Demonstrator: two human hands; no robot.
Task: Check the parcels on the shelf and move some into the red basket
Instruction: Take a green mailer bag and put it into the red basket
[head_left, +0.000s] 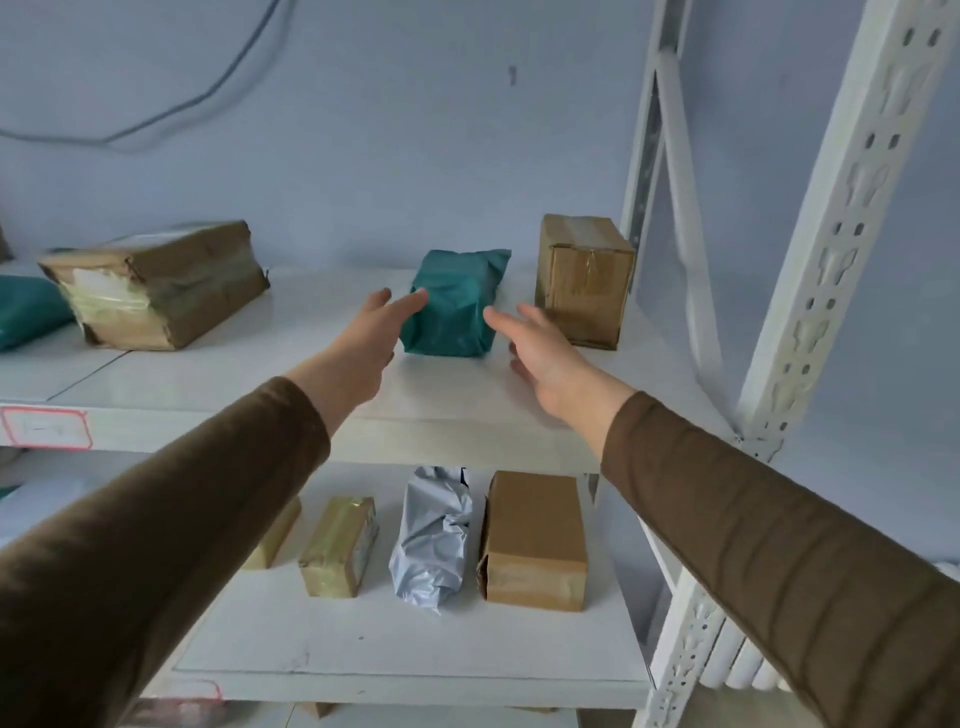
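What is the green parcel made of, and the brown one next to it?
The green parcel looks like a soft plastic mailing bag: slightly shiny and wrinkled. The brown box beside it seems to be cardboard, matte, with glossy clear tape along its seams.

sleeves: long, dark brown, both arms | cloth: soft, with small folds | cuffs: end at the wrists | left hand (358, 353), right hand (550, 364): bare, no gloves

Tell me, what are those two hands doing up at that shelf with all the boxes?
A person in brown sleeves is reaching both hands toward the green parcel on the upper shelf. The left hand and right hand are open on either side of it, and neither has taken hold of it yet. Brown boxes sit beside it, and more parcels wait on the shelf below. No red basket is in sight.
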